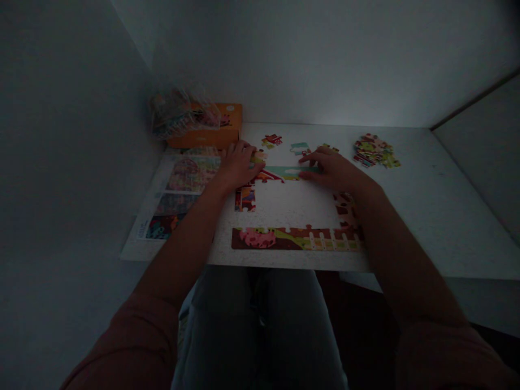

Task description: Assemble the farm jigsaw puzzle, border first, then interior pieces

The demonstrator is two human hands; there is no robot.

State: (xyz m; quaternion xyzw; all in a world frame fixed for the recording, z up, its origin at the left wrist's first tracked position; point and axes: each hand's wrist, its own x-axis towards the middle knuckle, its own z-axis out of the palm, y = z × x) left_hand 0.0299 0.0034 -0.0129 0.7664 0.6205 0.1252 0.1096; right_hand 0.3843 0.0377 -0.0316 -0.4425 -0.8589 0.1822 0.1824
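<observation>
Left hand [239, 165] cupped over small multicoloured cardboard jigsaw piece [258, 157] (grip unclear in dim light); right hand [330, 169] open, flat on teal-and-green top strip of puzzle border [286, 173]. Loose pcs [372, 150] heaped on white speckled tabletop [410, 216], top R.

no legible text, small print [140, 232] on the puzzle picture sheet [153, 189] too dim to read

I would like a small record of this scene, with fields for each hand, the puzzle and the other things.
Left hand: on a puzzle piece
Right hand: beside the top row of joined pieces
Bottom row: joined pieces
Loose pieces: pile at right
Other things: orange box, clear plastic bag, printed picture sheet
Surface: white table
</observation>
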